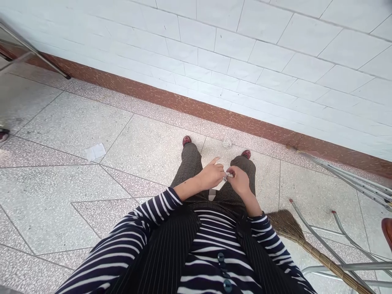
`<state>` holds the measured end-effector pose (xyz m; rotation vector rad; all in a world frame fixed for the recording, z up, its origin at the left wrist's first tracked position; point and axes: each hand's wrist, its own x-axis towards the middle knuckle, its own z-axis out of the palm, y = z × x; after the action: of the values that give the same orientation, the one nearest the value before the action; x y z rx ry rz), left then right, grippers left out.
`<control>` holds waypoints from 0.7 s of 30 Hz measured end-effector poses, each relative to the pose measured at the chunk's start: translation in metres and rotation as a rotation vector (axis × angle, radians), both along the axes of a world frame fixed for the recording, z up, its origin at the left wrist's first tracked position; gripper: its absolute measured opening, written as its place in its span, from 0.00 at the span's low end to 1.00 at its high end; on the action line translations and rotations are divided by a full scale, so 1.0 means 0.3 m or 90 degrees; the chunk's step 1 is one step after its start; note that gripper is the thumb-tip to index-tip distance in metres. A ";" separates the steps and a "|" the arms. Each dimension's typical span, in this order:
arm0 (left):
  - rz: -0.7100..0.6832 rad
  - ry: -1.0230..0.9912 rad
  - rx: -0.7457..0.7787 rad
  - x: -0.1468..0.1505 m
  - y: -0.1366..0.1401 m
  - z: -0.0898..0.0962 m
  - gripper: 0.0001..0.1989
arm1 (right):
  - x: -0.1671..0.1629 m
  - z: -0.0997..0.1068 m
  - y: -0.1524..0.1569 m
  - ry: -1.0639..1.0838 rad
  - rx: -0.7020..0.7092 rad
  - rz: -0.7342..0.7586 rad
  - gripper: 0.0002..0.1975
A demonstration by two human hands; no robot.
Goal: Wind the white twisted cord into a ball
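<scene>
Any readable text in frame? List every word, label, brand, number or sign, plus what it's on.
None can be read.
White sheet on floor: no legible marks; any print is too faint or small.
White piece at the right hand: small, partly covered by fingers; no text readable.
Wall tiles: no lettering visible.

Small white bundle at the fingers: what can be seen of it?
The white bundle is small, pale and uneven, crumpled or tangled-looking; whether it is string or paper cannot be told. The fingertips of the right hand pinch it and hide part of it. The left hand is close beside it; contact is unclear.
</scene>
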<state>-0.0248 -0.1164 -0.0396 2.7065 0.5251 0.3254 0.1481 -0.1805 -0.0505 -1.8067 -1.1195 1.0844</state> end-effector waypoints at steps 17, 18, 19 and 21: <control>0.204 -0.098 -0.485 0.029 0.074 -0.092 0.10 | -0.010 0.201 -0.030 0.406 0.050 -0.050 0.24; 0.219 -0.095 -0.507 0.031 0.073 -0.096 0.10 | -0.011 0.206 -0.032 0.392 0.056 -0.049 0.24; 0.234 -0.095 -0.533 0.036 0.073 -0.096 0.10 | -0.014 0.211 -0.034 0.381 0.061 -0.043 0.22; 0.256 -0.113 -0.583 0.049 0.081 -0.089 0.11 | -0.024 0.222 -0.041 0.368 0.077 -0.016 0.18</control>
<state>-0.0100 -0.0920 -0.0665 1.6709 0.8954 0.3187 0.1411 -0.1928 0.0161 -1.2845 -0.7862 1.3740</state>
